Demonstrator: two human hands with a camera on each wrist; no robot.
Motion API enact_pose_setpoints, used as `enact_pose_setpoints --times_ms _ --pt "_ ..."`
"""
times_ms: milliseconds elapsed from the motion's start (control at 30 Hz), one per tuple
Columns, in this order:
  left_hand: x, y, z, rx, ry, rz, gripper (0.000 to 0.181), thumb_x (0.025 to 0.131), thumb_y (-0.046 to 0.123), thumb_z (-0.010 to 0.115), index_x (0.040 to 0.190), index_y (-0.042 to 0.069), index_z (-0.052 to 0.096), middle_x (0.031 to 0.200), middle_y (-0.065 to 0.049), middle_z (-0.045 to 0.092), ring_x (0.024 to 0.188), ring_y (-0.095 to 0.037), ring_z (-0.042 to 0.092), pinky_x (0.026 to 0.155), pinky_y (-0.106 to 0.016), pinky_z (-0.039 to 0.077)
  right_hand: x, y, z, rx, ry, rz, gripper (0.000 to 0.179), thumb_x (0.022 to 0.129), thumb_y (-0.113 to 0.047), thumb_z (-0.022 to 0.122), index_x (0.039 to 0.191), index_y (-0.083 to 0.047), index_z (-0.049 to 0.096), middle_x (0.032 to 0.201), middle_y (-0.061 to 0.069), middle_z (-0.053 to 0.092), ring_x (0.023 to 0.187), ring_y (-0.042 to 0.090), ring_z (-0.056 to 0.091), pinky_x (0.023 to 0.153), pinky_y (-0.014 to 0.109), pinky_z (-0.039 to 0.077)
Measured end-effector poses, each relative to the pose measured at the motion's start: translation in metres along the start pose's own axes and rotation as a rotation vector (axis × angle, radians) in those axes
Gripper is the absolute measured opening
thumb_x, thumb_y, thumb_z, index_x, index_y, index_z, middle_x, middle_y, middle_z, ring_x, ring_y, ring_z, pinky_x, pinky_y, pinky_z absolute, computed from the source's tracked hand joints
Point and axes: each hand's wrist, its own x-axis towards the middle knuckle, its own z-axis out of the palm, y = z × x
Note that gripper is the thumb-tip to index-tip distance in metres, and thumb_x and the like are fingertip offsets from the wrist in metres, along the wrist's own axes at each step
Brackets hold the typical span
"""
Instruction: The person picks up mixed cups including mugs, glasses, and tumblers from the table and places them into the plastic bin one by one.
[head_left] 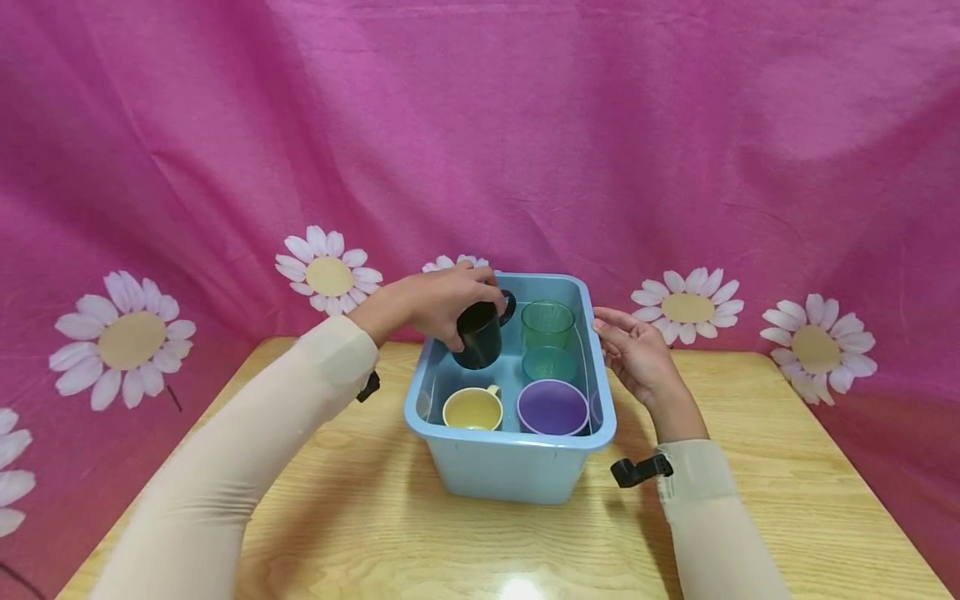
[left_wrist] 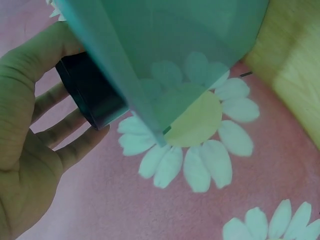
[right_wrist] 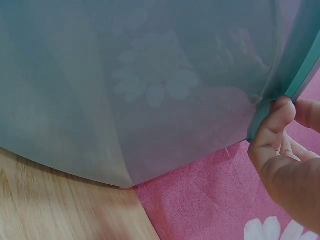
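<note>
My left hand grips a black mug from above, at the back left of a light blue plastic tub. In the left wrist view the mug shows partly above the tub's rim, fingers around it. The thumb and fingers of my right hand pinch the tub's right rim, as the right wrist view shows at the rim. Inside the tub sit a yellow cup at front left, a purple bowl or cup at front right, and a green clear glass behind it.
A teal, see-through vessel stands between the green glass and the purple one. The tub rests on a wooden table. Behind the table hangs a pink cloth with white daisies. Black wrist cameras are strapped on the sleeves.
</note>
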Motion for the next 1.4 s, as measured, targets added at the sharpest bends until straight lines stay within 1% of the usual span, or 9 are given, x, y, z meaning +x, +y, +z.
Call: enact_pose_setpoints --times_ms 167,267,333,600,733,867,1100,1400 --pt "0.004 -0.002 0.007 -0.024 -0.007 -0.014 0.069 0.071 0.019 0.094 0.133 0.017 0.065 0.135 -0.008 0.053 0.123 -0.026 0.044 0.089 -0.042 0.055 0.001 -0.001 0.0 -0.001 -0.002 -0.005 0.036 0.097 -0.019 0.073 0.129 -0.007 0.062 0.092 -0.003 0.075 0.074 0.006 0.068 0.067 0.018 0.056" --pt "0.006 -0.004 0.013 -0.029 -0.01 -0.018 0.069 0.071 0.019 0.094 0.134 0.017 0.066 0.134 -0.007 0.054 0.123 -0.025 0.045 0.089 -0.041 0.056 0.001 -0.001 -0.001 -0.01 0.002 -0.005 0.037 0.096 -0.02 0.073 0.13 -0.007 0.062 0.092 -0.003 0.075 0.074 0.006 0.068 0.067 0.018 0.056" --pt "0.008 -0.005 0.017 -0.029 -0.023 -0.021 0.069 0.072 0.02 0.093 0.135 0.017 0.065 0.135 -0.007 0.053 0.123 -0.024 0.044 0.09 -0.04 0.056 0.0 -0.001 -0.001 -0.013 0.003 -0.002 0.037 0.097 -0.02 0.073 0.13 -0.007 0.062 0.093 -0.003 0.075 0.074 0.006 0.068 0.067 0.018 0.056" --pt "0.015 -0.002 0.034 0.022 -0.096 -0.018 0.068 0.075 0.021 0.092 0.137 0.017 0.064 0.138 -0.008 0.052 0.123 -0.026 0.043 0.096 -0.041 0.052 -0.001 0.002 0.0 0.004 -0.001 -0.001 0.035 0.098 -0.018 0.071 0.129 -0.006 0.062 0.092 -0.003 0.075 0.075 0.006 0.069 0.068 0.019 0.057" --pt "0.016 -0.002 0.041 0.036 -0.111 -0.026 0.069 0.075 0.023 0.092 0.138 0.018 0.064 0.139 -0.007 0.052 0.122 -0.024 0.044 0.096 -0.039 0.052 -0.001 0.002 0.0 0.004 0.003 -0.005 0.035 0.098 -0.018 0.071 0.129 -0.006 0.061 0.092 -0.004 0.075 0.075 0.006 0.069 0.067 0.018 0.056" --pt "0.019 -0.002 0.044 0.044 -0.112 -0.023 0.07 0.075 0.024 0.093 0.139 0.019 0.065 0.141 -0.007 0.052 0.124 -0.024 0.044 0.095 -0.038 0.053 0.0 0.002 -0.001 0.0 0.007 -0.006 0.037 0.097 -0.019 0.072 0.131 -0.006 0.061 0.093 -0.004 0.075 0.075 0.006 0.069 0.067 0.017 0.056" --pt "0.024 0.0 0.048 0.071 -0.157 -0.006 0.073 0.074 0.026 0.093 0.14 0.019 0.064 0.141 -0.006 0.053 0.125 -0.023 0.045 0.1 -0.035 0.05 0.0 0.002 -0.001 0.006 0.001 -0.002 0.038 0.098 -0.017 0.071 0.132 -0.004 0.06 0.094 -0.003 0.075 0.077 0.006 0.07 0.07 0.018 0.057" --pt "0.03 0.002 0.052 0.095 -0.185 0.007 0.072 0.073 0.025 0.094 0.139 0.019 0.065 0.137 -0.006 0.055 0.123 -0.024 0.047 0.103 -0.036 0.048 0.001 0.002 0.0 0.021 0.005 -0.01 0.03 0.097 -0.015 0.071 0.125 -0.008 0.064 0.094 -0.003 0.076 0.078 0.006 0.071 0.07 0.019 0.057"
